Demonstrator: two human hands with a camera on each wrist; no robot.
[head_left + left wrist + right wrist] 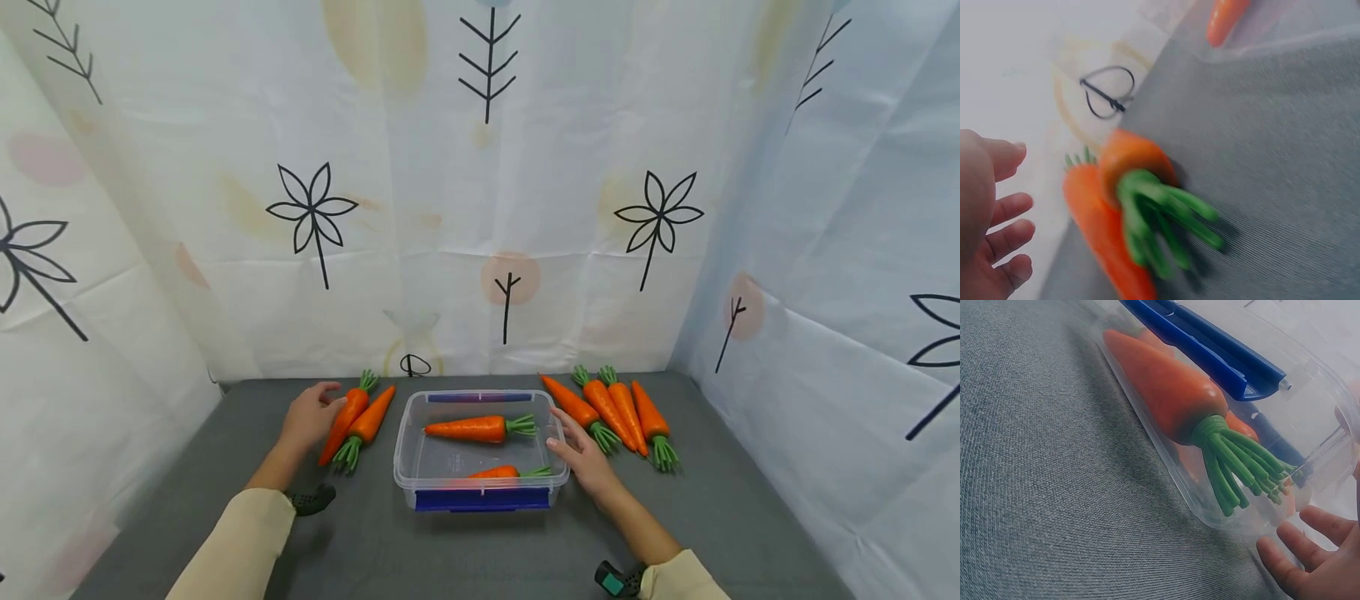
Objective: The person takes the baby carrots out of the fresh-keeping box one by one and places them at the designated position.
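Note:
At the left, my left hand (311, 414) reaches over two orange carrots with green stubby tops. Its fingers are loosely bent beside the farther carrot (348, 421); the nearer carrot (373, 417) lies against that one. In the left wrist view, a gap shows between the fingertips (1019, 234) and the carrots. My right hand (588, 462) is at the right end of a clear plastic box (405, 479), its relaxed fingers along the wall and rim. Inside the box lie one carrot (472, 429) toward the back and another carrot (1160, 384) along the front wall.
Several more carrots (618, 408) lie side by side on the grey table (465, 558), right of the box. The box has a blue front clip (483, 500). A patterned white curtain (450, 208) stands behind and on both sides.

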